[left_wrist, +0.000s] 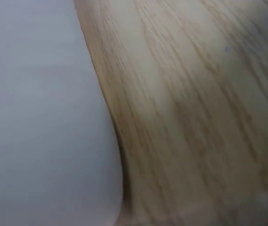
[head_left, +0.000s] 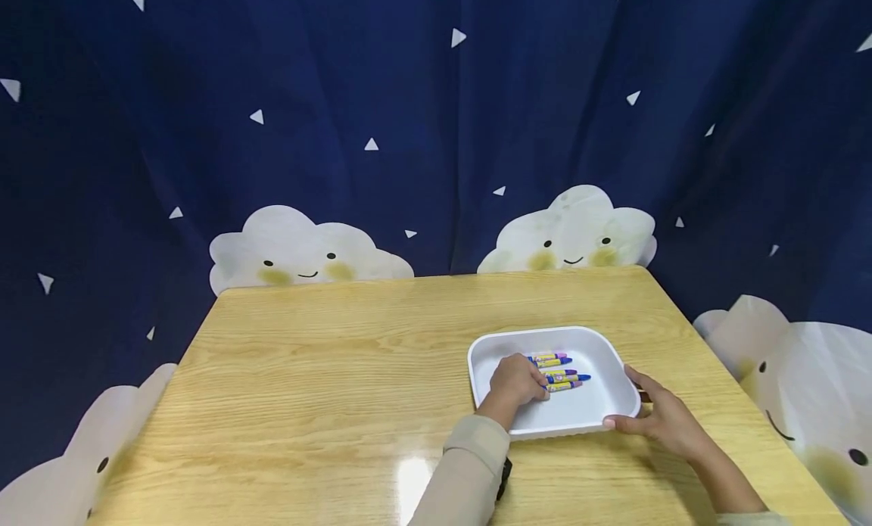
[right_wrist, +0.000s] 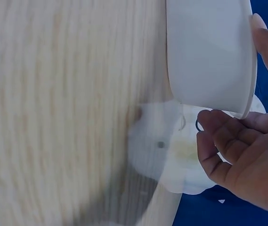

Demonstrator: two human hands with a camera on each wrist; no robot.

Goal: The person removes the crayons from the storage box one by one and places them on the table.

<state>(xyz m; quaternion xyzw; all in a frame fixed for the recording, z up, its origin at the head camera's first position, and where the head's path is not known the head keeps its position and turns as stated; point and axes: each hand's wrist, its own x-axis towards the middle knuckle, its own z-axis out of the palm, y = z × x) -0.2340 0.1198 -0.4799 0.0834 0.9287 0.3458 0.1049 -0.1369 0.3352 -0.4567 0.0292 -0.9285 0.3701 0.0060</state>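
A dark blue curtain printed with white triangles and smiling clouds hangs behind a light wooden table. Toward the table's near right corner sits a white tray with rounded corners and a raised rim; the left wrist view shows only its pale wall against the wood grain, blurred. Inside the tray, near its middle, lies a small cluster of crayons, blue and purple with yellow wrappers, side by side and pointing toward the tray's right wall.

The left hand is inside the tray with its curled fingers on the near ends of the crayons; it seems to pinch one or more of them, though the head view is too small to tell which. The right hand holds the tray at its near right corner: the thumb rests along the front rim, the fingers reach along the right side. In the right wrist view the fingers curl under the tray's edge while the thumb lies over the rim
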